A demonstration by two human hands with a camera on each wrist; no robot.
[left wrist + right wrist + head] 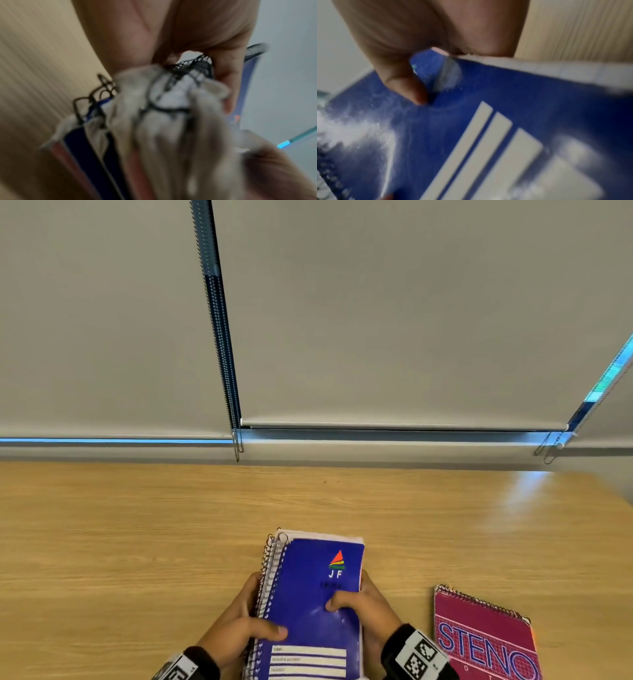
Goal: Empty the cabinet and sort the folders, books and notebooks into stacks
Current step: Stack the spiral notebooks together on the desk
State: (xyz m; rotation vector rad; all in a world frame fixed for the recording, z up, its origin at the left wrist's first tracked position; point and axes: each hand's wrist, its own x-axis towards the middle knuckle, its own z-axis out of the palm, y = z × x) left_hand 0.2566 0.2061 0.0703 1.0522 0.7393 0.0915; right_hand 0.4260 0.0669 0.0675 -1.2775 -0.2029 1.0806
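Drawn blinds point(394, 313) hang behind a wooden bench point(120, 542), and over its near edge both hands work one bundle. The left hand point(236, 621) wraps the spiral side, thumb across the blue cover and fingers curled under; the left wrist view shows black wire coils and frayed page edges pressed against the palm. The right hand point(363, 604) clamps the open page edge, thumb pressing down on the cover, the rest hidden beneath. So each grip is closed on the notebooks point(308, 594), a pile of several spiral ones with a blue "JF" book on top. Their long axis runs straight away from the person toward the blinds, the far end jutting out over the bench; whether the near end rests on it I cannot tell. To the right, lying flat and well apart, is a red steno pad point(486, 642), tilted slightly. It lies nearer the right hand, so if the bundle joins it, the move looks like a sideways shift rightward.
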